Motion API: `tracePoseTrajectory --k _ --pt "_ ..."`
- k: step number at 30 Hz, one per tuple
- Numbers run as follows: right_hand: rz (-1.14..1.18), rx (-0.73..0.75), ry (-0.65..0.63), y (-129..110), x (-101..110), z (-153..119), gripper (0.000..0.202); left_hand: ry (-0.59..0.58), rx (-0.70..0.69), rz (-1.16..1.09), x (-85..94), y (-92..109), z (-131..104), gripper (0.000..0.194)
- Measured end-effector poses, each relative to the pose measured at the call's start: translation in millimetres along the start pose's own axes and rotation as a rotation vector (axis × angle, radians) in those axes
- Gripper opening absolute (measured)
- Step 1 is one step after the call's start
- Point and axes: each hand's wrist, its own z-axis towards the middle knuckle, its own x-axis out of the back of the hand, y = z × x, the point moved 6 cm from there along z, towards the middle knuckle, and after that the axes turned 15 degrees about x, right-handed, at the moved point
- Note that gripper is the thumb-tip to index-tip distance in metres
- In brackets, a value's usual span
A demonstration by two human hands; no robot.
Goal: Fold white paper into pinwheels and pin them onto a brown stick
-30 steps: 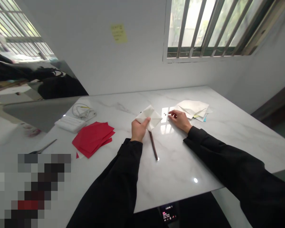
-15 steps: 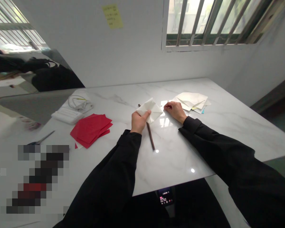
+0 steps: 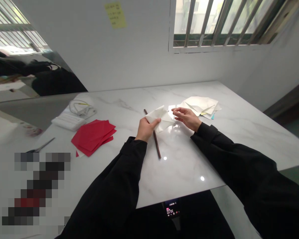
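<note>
My left hand grips a folded piece of white paper between thumb and fingers, above the middle of the marble table. Beneath the paper a thin dark brown stick lies slanted, its two ends showing. Just right of the paper is my right hand, its fingers slightly apart and nothing visible in them. Behind it lies a fanned stack of cream paper pieces with bits of yellow and blue at the lower edge.
Red paper sheets lie left of my left hand. Beyond them are a white packet with a coiled cable, and scissors. A blurred-out dark object is at the lower left. The wall stands behind the table.
My right hand has shifted slightly right and its fingers have spread from a pinch. The white paper in my left hand has turned and tilted a little.
</note>
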Motion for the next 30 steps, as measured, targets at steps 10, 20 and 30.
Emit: tracePoseTrajectory --k 10,20,30 --pt "-0.069 0.084 -0.272 -7.6 -39.9 -11.7 0.037 -0.169 0.055 -0.057 -12.3 -3.0 -9.5 0.053" --pt "-0.416 0.276 -0.210 -18.9 -39.7 -12.0 0.025 -0.281 0.161 -0.077 -14.1 -9.7 -8.2 0.051" --pt "-0.456 0.311 -0.171 -18.5 -38.3 -11.6 0.022 -0.211 0.159 -0.152 -10.8 7.7 -16.4 0.077"
